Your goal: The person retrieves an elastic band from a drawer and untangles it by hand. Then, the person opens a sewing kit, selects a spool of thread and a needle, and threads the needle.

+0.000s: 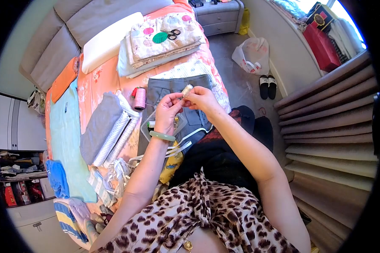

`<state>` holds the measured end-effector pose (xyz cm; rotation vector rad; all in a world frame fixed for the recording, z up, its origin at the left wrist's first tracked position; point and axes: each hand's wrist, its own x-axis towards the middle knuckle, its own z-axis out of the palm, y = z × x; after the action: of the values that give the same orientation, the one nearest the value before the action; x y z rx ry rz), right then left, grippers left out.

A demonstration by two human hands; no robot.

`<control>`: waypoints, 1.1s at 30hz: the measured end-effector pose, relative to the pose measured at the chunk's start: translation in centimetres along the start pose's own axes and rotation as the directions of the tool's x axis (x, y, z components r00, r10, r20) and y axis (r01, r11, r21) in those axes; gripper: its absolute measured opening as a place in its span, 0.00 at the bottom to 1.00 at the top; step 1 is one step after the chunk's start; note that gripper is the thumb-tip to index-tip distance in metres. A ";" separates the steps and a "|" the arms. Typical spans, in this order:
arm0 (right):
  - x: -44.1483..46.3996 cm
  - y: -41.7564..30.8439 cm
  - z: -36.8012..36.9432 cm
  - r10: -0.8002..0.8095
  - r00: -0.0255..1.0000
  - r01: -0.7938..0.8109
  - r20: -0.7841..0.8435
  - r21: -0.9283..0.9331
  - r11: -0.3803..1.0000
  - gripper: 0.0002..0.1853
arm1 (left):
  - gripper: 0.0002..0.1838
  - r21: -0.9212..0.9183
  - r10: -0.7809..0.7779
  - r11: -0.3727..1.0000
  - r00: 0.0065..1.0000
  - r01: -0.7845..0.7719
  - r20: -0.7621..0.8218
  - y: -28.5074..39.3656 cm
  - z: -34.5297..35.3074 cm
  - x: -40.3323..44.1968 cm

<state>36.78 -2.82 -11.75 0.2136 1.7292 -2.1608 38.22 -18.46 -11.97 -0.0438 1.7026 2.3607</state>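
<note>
A small spool of pale thread (pixel 187 89) is pinched in the fingertips of my right hand (pixel 202 101). Just below the spool, the fingers of my left hand (pixel 169 110) are pressed together; what they hold is too small to make out. The two hands nearly touch. Beneath them lies a dark grey garment (pixel 159 85) spread on the bed. A clear plastic box (pixel 181 125) with small items sits under my left hand, partly hidden by it. To the left stands a large pink thread spool (pixel 140 99). White flat cords (pixel 182 147) trail over my lap.
Black-handled scissors (pixel 172 35) rest on folded printed bedding (pixel 141 44). A folded grey and white cloth bundle (pixel 107 130) lies to the left. White pillow (pixel 109 42) stands near the headboard. On the floor are a plastic bag (pixel 252 55) and black slippers (pixel 264 87).
</note>
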 end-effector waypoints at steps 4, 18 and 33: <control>0.0 0.3 0.0 0.002 1.000 -0.002 0.001 0.021 1.000 0.09 | 0.12 0.008 -0.009 1.000 1.000 0.009 -0.010 0.3 0.2 -0.2; -0.8 -0.6 -0.1 0.011 1.000 -0.009 -0.013 0.097 0.995 0.07 | 0.10 -0.220 -0.129 0.968 0.992 0.124 -0.010 0.1 -0.9 0.3; -2.1 1.5 1.0 0.071 0.972 -0.159 0.226 0.399 0.903 0.05 | 0.05 -0.314 -0.068 0.949 0.987 0.019 -0.146 0.0 -1.4 1.1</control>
<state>39.35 -3.68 -12.19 0.1857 1.1017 -2.3441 36.99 -19.59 -12.60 -0.3235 1.3526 2.6297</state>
